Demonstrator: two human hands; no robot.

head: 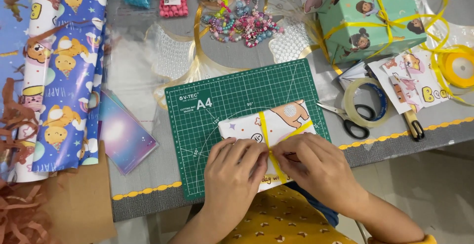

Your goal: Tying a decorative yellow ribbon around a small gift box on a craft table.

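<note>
A small flat parcel (276, 121) in white cartoon-animal paper lies on a green cutting mat (207, 120). A yellow ribbon (263, 125) runs across it in a cross. My left hand (234, 172) and my right hand (311, 167) rest on the parcel's near half, fingertips meeting at the ribbon crossing and pinching the ribbon there. The near edge of the parcel is hidden under both hands.
Scissors (350, 120) and a clear tape roll (365, 103) lie right of the mat. A wrapped teal box (370, 19) with yellow ribbon and a yellow ribbon spool (459, 68) sit at back right. Beads (242, 21), a blue wrapping-paper roll (69, 71) and brown paper shreds (19, 125) lie left and behind.
</note>
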